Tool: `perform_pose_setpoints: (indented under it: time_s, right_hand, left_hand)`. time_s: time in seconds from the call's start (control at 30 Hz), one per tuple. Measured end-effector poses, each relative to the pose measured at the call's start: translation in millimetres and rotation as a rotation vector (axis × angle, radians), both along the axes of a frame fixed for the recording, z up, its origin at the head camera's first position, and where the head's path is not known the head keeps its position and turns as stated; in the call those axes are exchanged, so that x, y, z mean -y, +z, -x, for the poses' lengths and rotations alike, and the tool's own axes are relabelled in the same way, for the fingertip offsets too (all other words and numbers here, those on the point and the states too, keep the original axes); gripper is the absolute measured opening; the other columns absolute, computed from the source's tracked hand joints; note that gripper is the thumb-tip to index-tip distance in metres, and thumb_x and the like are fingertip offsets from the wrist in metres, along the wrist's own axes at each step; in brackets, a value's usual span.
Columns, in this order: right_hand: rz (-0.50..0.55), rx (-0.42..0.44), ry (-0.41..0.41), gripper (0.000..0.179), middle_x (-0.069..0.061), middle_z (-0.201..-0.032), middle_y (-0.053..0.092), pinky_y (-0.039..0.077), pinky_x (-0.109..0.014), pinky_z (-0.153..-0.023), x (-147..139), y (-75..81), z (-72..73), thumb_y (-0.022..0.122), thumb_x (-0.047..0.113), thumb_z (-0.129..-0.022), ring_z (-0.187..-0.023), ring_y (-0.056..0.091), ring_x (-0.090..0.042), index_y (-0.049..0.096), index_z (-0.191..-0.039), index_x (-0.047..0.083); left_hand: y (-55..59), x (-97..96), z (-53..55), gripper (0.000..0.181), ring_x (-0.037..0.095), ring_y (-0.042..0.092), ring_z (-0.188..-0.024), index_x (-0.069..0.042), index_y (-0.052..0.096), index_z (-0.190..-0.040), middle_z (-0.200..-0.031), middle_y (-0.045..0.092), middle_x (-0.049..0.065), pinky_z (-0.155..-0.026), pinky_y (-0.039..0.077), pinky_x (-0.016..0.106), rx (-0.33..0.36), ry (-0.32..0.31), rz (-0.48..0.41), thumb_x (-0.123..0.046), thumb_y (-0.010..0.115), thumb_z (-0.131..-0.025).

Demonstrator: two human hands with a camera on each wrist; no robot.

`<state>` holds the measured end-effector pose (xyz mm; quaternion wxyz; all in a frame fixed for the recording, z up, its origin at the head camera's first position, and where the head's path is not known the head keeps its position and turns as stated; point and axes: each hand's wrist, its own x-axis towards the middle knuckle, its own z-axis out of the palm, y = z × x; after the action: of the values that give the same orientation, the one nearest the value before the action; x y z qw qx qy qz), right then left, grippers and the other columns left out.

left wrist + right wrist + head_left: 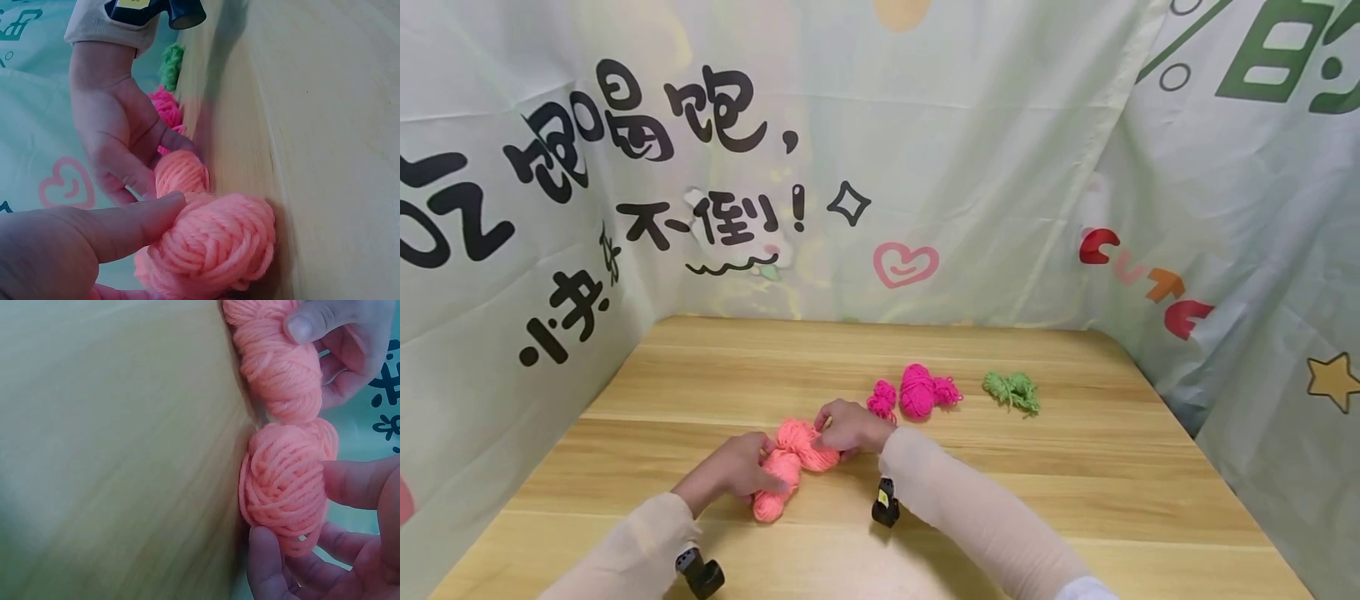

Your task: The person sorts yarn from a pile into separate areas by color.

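Note:
Coral-pink yarn bundles lie close together on the wooden table. My left hand (739, 467) holds the nearer bundle (781, 473), its thumb lying along the side in the left wrist view. At the farther bundle (818, 455), my right hand (853, 427) has the thumb on one side and fingers on the other, as the right wrist view shows (284, 484). Another coral lump (794, 433) bulges out behind where the bundles meet. Whether these pieces are joined cannot be told.
Magenta yarn balls (917, 392) sit beyond my right hand, with a smaller magenta bundle (882, 398) close to its wrist. Farther right lies a green yarn bundle (1011, 392). Printed cloth (1000, 208) hangs around the table's (1075, 500) back and sides.

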<state>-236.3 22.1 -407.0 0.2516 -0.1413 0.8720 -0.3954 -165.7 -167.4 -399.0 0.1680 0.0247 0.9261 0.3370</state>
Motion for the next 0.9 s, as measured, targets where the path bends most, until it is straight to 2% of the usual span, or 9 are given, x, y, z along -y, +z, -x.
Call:
perform_pose_setpoints:
  time_s: [0.2, 0.53, 0.9]
  right_hand:
    - [-0.024, -0.006, 0.010, 0.015, -0.002, -0.066, 0.051, 0.048, -0.026, -0.046, -4, -1.4, -1.0, 0.071, 0.007, -0.085, -0.050, 0.049, -0.012, 0.060, -0.094, 0.009]
    - [-0.035, -0.001, 0.038, 0.014, -0.006, -0.079, 0.056, 0.050, -0.031, -0.051, -16, 2.3, -2.9, 0.069, 0.003, -0.082, -0.054, 0.051, -0.015, 0.058, -0.089, 0.007]
    - [-0.044, 0.009, 0.048, 0.015, -0.002, -0.069, 0.053, 0.047, -0.027, -0.048, -24, 2.3, -4.6, 0.069, 0.002, -0.081, -0.052, 0.049, -0.012, 0.058, -0.090, 0.007]
  left_hand:
    - [-3.0, 2.3, 1.3, 0.051, 0.020, 0.056, -0.063, 0.005, 0.054, -0.109, -0.084, 0.055, 0.009, -0.055, 0.051, 0.033, -0.002, 0.006, -0.040, -0.014, 0.085, -0.073]
    - [-7.9, 7.5, 6.2, 0.044, 0.022, 0.055, -0.071, 0.003, 0.054, -0.108, -0.091, 0.054, 0.011, -0.056, 0.052, 0.034, 0.013, 0.001, -0.089, -0.007, 0.081, -0.075]
    - [-12.5, 10.0, 11.4, 0.046, 0.022, 0.057, -0.071, 0.004, 0.054, -0.111, -0.090, 0.054, 0.011, -0.057, 0.053, 0.035, 0.022, 0.002, -0.122, -0.008, 0.081, -0.075]
